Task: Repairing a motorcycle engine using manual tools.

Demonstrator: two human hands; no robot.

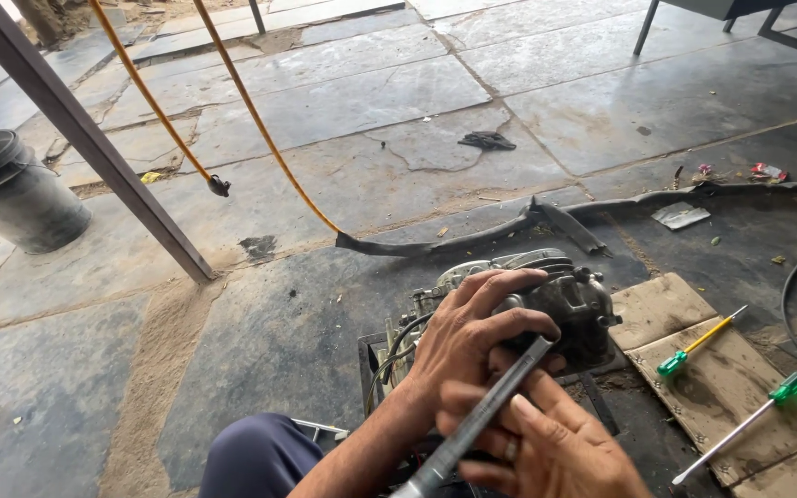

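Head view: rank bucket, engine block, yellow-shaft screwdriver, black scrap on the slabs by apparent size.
1. Bucket
2. Engine block, partly hidden by hands and nearer, so unsure against the bucket
3. Yellow-shaft screwdriver
4. Black scrap, farther away
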